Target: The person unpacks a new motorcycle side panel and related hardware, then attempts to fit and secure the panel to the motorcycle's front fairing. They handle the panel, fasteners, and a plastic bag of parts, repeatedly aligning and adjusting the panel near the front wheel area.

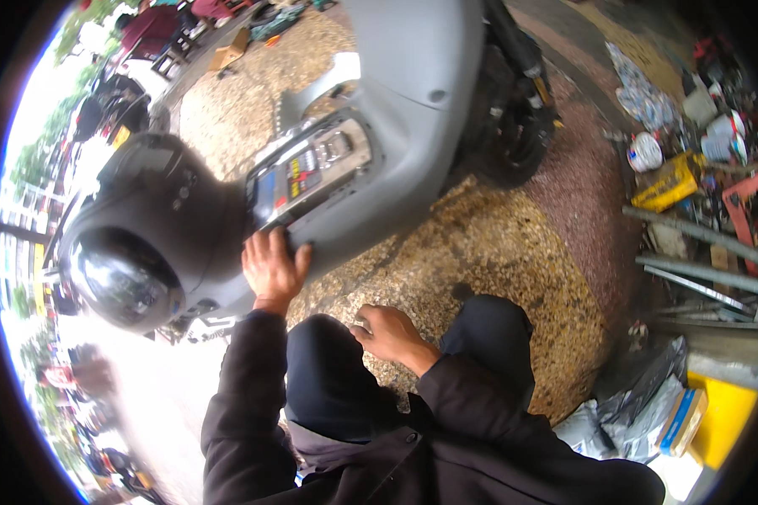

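A grey scooter [379, 189] stands across the view before me. In its floorboard is an uncovered compartment holding a box-shaped battery [312, 172] with a yellow, red and black label. My left hand [275, 263] rests on the scooter's grey side panel, just below the compartment's near edge. Its fingers are stretched out and the thumb is apart. Over the ground, between my knees, is my right hand [392, 334], away from the scooter. Its fingers are curled in, and whatever they may hold is too small to tell.
To the right lie metal bars [707, 236], a yellow case [667, 181], a white tub [645, 152] and plastic bags [640, 412]. The scooter's wheel [514, 139] is at the upper right. A cardboard box [230, 50] and a seated person [153, 29] are farther back.
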Available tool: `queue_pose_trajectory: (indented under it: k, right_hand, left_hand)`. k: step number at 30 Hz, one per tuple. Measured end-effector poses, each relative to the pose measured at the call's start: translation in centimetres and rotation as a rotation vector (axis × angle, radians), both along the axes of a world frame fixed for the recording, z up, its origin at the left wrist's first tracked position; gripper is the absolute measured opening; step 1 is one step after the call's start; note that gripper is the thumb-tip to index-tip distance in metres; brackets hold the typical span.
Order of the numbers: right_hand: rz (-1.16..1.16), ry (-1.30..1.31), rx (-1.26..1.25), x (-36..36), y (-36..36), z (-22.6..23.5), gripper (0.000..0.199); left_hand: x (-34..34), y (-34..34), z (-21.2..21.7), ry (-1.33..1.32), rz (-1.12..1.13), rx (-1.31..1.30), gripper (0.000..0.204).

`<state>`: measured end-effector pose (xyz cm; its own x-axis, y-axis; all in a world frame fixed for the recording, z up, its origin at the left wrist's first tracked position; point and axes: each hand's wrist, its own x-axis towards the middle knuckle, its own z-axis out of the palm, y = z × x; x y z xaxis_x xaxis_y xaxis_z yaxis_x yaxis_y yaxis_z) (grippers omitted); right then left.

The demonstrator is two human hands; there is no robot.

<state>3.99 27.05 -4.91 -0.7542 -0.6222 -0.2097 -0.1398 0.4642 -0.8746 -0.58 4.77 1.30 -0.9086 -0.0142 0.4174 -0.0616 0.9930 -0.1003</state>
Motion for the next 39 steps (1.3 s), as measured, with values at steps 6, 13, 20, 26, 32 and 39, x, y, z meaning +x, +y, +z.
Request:
queue_pose_trajectory:
  k: [6, 13, 20, 26, 32, 39]
  right_hand:
    - [0.091, -0.086, -0.015, 1.5, -1.2, -1.0, 0.027]
    - [0.08, -0.255, 0.103, 4.5, -2.7, 0.1, 0.028]
    - [0.013, -0.338, 0.211, 9.8, -1.8, 5.7, 0.028]
    - [-0.124, -0.372, 0.262, 9.0, 2.0, 12.0, 0.027]
    - [-0.157, -0.413, 0.424, 7.6, 6.3, 20.9, 0.027]
    - [-0.047, -0.574, 0.621, 11.3, 3.7, 30.1, 0.028]
  left_hand:
    - [0.3, -0.8, 0.1, 0.051, 0.006, 0.084, 0.045]
    - [0.4, -2.0, 0.3, 0.075, -0.015, 0.216, 0.047]
    - [1.5, -1.9, 3.6, -0.021, -0.036, 0.455, 0.051]
    - [12.4, 1.9, 6.7, -0.123, 0.153, 0.767, 0.046]
    - [27.6, 2.0, 14.7, -0.281, 0.428, 0.924, 0.036]
    - [42.7, 0.4, 23.7, -0.401, 0.768, 1.034, 0.034]
